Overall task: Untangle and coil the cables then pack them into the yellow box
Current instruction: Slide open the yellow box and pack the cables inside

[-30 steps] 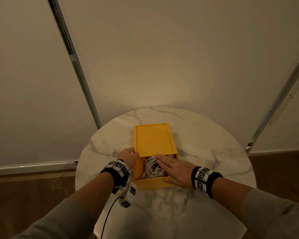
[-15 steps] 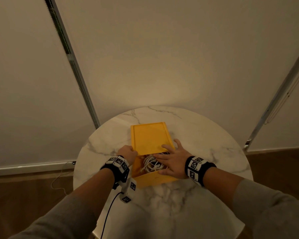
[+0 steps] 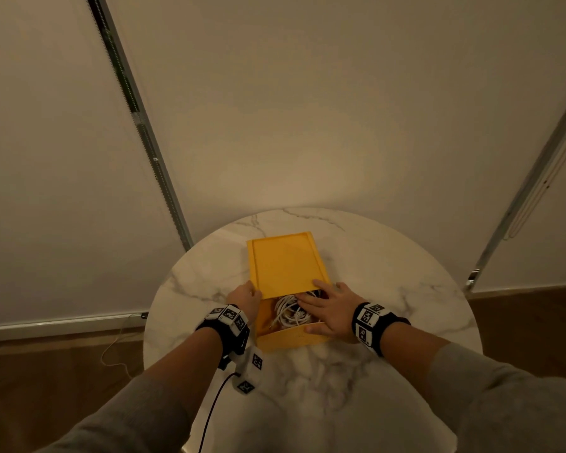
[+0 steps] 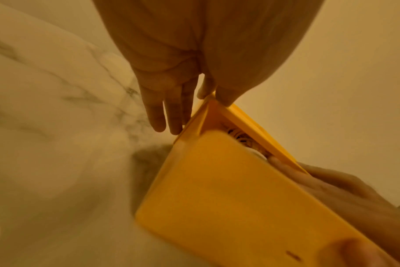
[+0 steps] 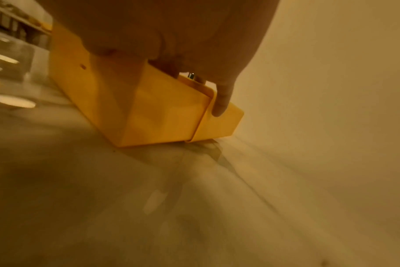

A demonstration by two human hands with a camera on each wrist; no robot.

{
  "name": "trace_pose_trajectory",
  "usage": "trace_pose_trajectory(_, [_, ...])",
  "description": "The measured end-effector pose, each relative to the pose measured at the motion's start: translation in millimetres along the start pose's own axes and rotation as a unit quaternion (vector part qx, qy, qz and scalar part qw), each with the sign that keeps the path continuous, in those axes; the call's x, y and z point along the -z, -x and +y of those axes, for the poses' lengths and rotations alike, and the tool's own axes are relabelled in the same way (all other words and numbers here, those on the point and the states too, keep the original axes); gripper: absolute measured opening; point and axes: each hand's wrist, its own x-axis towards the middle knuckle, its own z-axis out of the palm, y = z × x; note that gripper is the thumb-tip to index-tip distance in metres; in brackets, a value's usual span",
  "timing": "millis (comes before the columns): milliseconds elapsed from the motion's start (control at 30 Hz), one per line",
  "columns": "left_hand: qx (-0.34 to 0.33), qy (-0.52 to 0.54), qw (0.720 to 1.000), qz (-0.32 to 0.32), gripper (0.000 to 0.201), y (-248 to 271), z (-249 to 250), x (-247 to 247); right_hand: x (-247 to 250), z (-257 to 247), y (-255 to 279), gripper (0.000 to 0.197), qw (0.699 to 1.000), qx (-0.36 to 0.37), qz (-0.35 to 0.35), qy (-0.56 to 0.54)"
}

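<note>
The yellow box (image 3: pixel 291 340) stands on the round marble table (image 3: pixel 389 282), with its yellow lid (image 3: pixel 285 263) covering the far part. White coiled cables (image 3: pixel 288 313) lie in the uncovered near part. My left hand (image 3: pixel 245 295) holds the lid's near-left corner. In the left wrist view its thumb and index finger pinch that corner, and the other fingers (image 4: pixel 167 115) lie straight along the box's side wall (image 4: pixel 217 198). My right hand (image 3: pixel 330 308) lies flat over the opening, fingertips on the cables and the lid's edge, thumb on the front wall. One finger (image 5: pixel 222 101) hangs over the box's right side (image 5: pixel 160 112).
A pale wall stands close behind the table. A white marker block (image 3: pixel 252 364) and a black lead (image 3: pixel 216 403) hang from my left wrist over the table's near part. A thin wire (image 3: pixel 111 351) lies on the wooden floor at the left.
My right hand has moved from the box's front wall further over the opening, up to the lid's edge. The box has turned slightly. My left hand stays at the lid's corner.
</note>
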Motion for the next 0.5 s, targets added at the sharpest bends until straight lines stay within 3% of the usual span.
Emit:
trace_pose_trajectory(133, [-0.012,0.031,0.999,-0.003,0.026,4,-8,-13,-6,-2,6,0.102,0.996,-0.008,0.063,-0.070])
trace_pose_trajectory(267, [-0.072,-0.030,0.997,-0.016,0.062,23,-7,-18,-16,0,8,0.097,0.984,-0.004,0.131,-0.117])
trace_pose_trajectory(367, [-0.168,-0.127,0.977,-0.024,0.061,37,-8,-24,-28,3,8,0.087,0.969,-0.004,0.201,-0.144])
trace_pose_trajectory(500, [-0.183,-0.168,0.968,-0.027,0.062,42,-16,-28,-38,13,13,0.084,0.962,-0.028,0.220,-0.159])
